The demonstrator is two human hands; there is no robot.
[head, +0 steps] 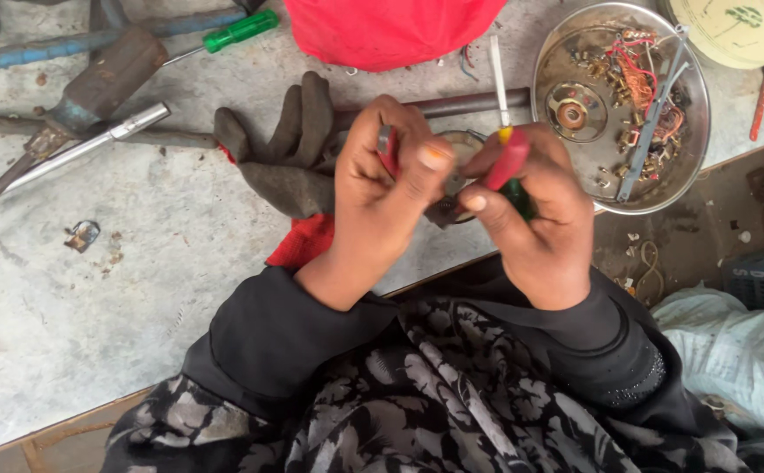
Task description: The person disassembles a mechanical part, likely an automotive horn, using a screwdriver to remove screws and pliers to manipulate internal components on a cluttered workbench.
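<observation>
My left hand (pixel 382 188) grips a small metal part (pixel 386 140) with a red edge between thumb and fingers, raised above the bench. My right hand (pixel 535 215) is closed around a screwdriver (pixel 506 149) with a red and green handle and a yellow collar; its white shaft points away from me. Between and behind both hands sits a small round metal piece (pixel 461 153), mostly hidden by my fingers. The two hands almost touch at the thumbs.
A dark work glove (pixel 285 149) lies on the grey bench (pixel 137 280) over a red cloth (pixel 305 241). A metal bowl (pixel 688 166) of small parts and wires stands at right. A green-handled screwdriver (pixel 237 32), metal rods (pixel 93 144) and a red bag (pixel 390 31) lie behind.
</observation>
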